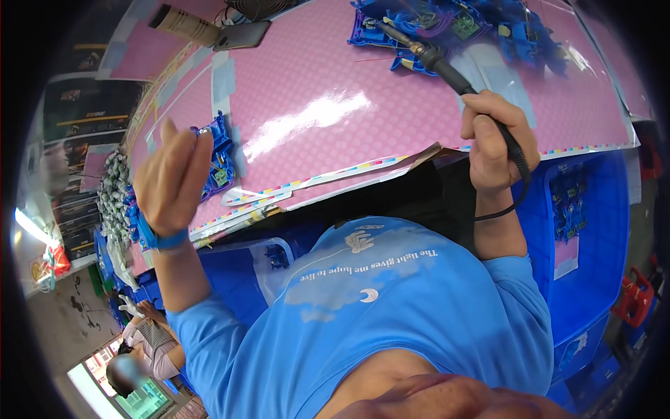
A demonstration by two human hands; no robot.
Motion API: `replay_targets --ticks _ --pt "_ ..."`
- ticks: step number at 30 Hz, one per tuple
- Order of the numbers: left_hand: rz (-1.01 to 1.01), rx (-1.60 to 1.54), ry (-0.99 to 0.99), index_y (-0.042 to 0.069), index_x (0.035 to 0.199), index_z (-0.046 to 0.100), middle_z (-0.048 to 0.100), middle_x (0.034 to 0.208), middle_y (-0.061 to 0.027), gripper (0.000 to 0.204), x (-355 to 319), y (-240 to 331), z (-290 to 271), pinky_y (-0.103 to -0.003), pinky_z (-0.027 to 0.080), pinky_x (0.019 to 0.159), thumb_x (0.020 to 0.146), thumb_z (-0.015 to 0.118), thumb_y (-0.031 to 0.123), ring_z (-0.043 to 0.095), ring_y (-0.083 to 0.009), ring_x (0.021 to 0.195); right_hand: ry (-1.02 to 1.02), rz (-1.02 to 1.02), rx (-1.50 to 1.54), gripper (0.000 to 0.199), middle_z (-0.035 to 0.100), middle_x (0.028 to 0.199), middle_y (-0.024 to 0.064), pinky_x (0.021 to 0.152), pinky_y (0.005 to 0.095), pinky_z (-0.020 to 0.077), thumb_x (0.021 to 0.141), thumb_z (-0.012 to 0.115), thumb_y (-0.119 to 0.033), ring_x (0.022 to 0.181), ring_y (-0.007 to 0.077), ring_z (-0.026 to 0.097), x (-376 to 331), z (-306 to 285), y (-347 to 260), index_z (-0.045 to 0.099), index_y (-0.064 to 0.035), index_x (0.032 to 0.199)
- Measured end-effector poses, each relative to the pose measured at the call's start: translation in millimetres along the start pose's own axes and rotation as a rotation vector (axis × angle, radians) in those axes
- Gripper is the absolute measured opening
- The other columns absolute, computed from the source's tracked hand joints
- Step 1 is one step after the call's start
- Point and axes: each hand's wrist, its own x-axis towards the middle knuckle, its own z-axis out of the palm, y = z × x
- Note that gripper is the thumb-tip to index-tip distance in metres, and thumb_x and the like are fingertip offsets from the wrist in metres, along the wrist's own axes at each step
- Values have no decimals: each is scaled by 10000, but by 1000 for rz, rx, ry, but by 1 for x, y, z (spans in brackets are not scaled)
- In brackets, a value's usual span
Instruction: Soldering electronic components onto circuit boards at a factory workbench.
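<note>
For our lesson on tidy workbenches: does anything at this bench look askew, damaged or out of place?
Yes. The pink mat is lifting at its near edge, with layered sheets splayed and curling off the table. The right hand holds a soldering iron over a pile of blue plastic parts.

This was an electronics assembly workshop, plain as day. The bench wore a glossy pink patterned sheet [335, 105] taped down at the edges, and at its far side sat a heap of blue plastic housings with small green circuit boards and loose wires [460, 28]. A black-handled soldering iron on a black cord [447, 70] pointed right into that heap. Deep blue plastic bins [593, 244] stood beside the bench, one carrying more of the blue parts. Off to the side, another worker in white gloves [136, 311] sat at a further station.
</note>
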Motion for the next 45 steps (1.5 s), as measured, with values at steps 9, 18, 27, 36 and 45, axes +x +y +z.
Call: replay_targets --ticks 9,18,27,36,45 --pt "-306 -611 186 92 1052 752 720 981 -116 351 137 17 120 -350 571 745 725 822 -13 690 -276 787 282 -39 -42 302 596 725 154 621 300 436 916 531 -55 654 178 538 0 -39 -3 641 158 1099" --pt "-446 -765 -69 61 1121 676 637 1177 -207 302 123 81 201 -485 571 753 827 747 59 678 -425 865 304 -33 -38 241 644 754 137 571 268 428 900 550 12 627 132 567 4 -49 3 656 129 1082" --pt "-590 -794 -251 46 1075 636 638 1145 -157 276 18 102 105 -433 582 642 817 724 1 701 -376 775 -108 6 -125 239 646 785 154 636 319 473 918 542 13 699 203 601 1 -1 -1 660 105 1103" --pt "-1159 -858 -71 44 1118 714 706 1013 -69 401 -46 117 64 -252 431 509 740 835 -15 521 -88 561 -515 -32 -256 448 715 1177 249 895 381 566 762 780 71 1055 366 725 -31 82 4 675 3 1192" --pt "-1464 -2102 687 -70 1230 671 628 903 -18 292 -47 104 99 -249 450 706 962 644 43 514 -78 780 -398 -211 -292 291 733 992 273 792 381 592 832 680 123 891 350 741 -32 93 -9 665 71 1119"
